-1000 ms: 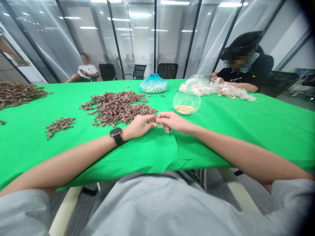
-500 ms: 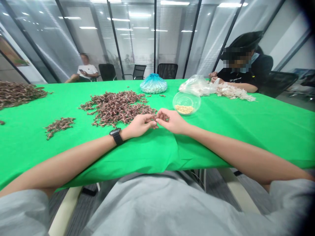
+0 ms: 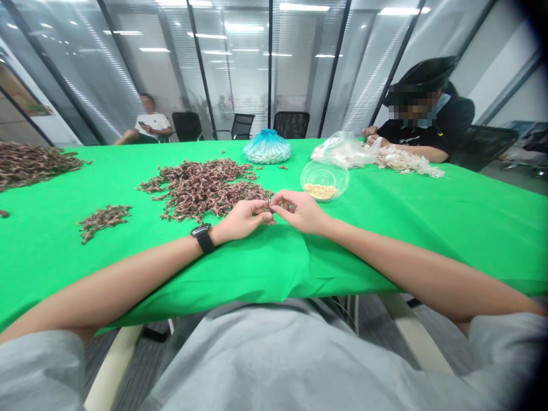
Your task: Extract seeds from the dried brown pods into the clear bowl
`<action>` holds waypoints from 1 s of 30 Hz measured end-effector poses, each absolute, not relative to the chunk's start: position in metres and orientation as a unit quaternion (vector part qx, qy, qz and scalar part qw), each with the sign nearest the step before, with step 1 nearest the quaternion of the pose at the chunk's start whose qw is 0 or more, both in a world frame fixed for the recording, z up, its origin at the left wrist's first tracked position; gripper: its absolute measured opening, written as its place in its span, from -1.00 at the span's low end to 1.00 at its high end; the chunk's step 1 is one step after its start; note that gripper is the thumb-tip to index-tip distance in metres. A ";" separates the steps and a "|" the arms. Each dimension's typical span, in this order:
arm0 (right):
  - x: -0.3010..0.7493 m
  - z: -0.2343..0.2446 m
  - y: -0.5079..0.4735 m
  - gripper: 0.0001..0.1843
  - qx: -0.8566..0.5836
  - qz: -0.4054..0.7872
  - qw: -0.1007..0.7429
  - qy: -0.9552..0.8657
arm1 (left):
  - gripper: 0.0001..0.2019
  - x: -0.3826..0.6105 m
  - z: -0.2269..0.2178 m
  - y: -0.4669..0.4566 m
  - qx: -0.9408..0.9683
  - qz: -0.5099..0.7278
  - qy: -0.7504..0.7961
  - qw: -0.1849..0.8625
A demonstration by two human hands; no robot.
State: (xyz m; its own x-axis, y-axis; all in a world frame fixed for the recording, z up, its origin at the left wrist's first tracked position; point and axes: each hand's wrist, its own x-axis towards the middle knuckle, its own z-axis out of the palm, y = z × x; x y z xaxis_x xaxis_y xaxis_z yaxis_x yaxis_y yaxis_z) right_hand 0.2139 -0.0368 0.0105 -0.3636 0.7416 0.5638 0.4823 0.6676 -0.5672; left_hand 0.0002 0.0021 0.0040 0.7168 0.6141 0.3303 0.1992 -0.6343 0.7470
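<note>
Since the earlier frame, the right hand (image 3: pixel 298 211) has been rising slightly and drawing in toward the left hand (image 3: pixel 242 221), so the two are now meeting at the fingertips. Both forearms are reaching forward from grey sleeves and resting along the table (image 3: pixel 471 240), which is covered in green cloth. A black watch (image 3: pixel 202 238) is sitting on the left wrist.

The fingers (image 3: pixel 262 211) of both hands are curling inward and pinching a small brown piece (image 3: pixel 269 209), though it is too small to make out clearly. The hands are holding it just beside the near edge of a large brown pile (image 3: pixel 201 188), and the left hand is almost touching that pile.

A smaller brown pile (image 3: pixel 104 221) is lying to the left, and another heap (image 3: pixel 29 164) is spreading in from the table's left edge. Ahead and to the right, a clear bowl (image 3: pixel 324 180) is holding pale grains (image 3: pixel 320 192). Farther off are a blue-tinted bag (image 3: pixel 268 148) and a plastic bag (image 3: pixel 342 151). A co-worker (image 3: pixel 422 114) at the far right is working with both hands (image 3: pixel 372 137) beside a pale heap (image 3: pixel 405 165). Nothing is standing between the person's hands and the large pile.
</note>
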 end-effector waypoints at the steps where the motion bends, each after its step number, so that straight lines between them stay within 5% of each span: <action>1: 0.214 0.010 -0.037 -0.83 -0.377 0.155 0.420 -0.811 | -0.63 0.000 0.004 0.002 0.857 0.291 0.239 0.352; 17: 0.210 0.014 -0.038 -0.59 -0.417 0.514 0.412 -0.626 | -0.82 -0.003 0.010 -0.005 0.899 0.289 0.241 0.227; 30: 0.217 0.006 -0.032 -0.83 -0.342 0.161 0.447 -0.811 | -0.71 -0.003 0.011 -0.005 0.892 0.285 0.222 0.272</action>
